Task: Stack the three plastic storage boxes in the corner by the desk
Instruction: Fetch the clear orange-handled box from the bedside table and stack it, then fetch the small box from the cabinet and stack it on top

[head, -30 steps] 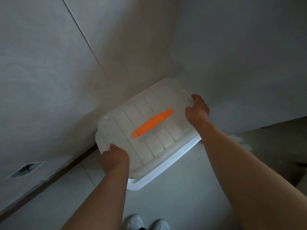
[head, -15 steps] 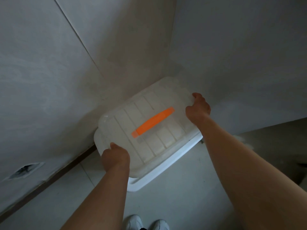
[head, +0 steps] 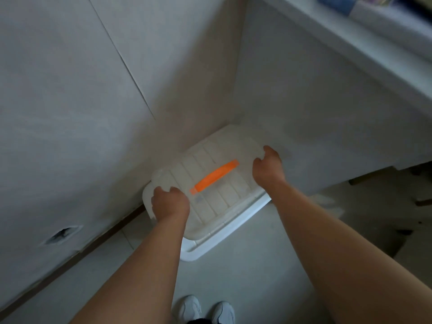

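Observation:
A translucent white storage box (head: pixel 217 195) with a ribbed lid and an orange handle (head: pixel 214 177) sits on top of a larger white box (head: pixel 224 239), whose rim shows below it at the front. Both stand in the corner between the wall and the desk side. My left hand (head: pixel 169 203) grips the top box's near left end, fingers curled over the lid edge. Gripping the far right end is my right hand (head: pixel 267 168). Only two boxes are visible.
A grey wall (head: pixel 70 113) with a brown skirting board runs on the left. The white desk side panel (head: pixel 315 101) stands on the right, its top (head: pixel 374 31) above. Pale tiled floor (head: pixel 233 277) lies in front, with my white shoes (head: pixel 205 309) at the bottom.
My head has lifted, so the desk top came into view. My left hand has moved further onto the lid's left end. The box sits about where it was.

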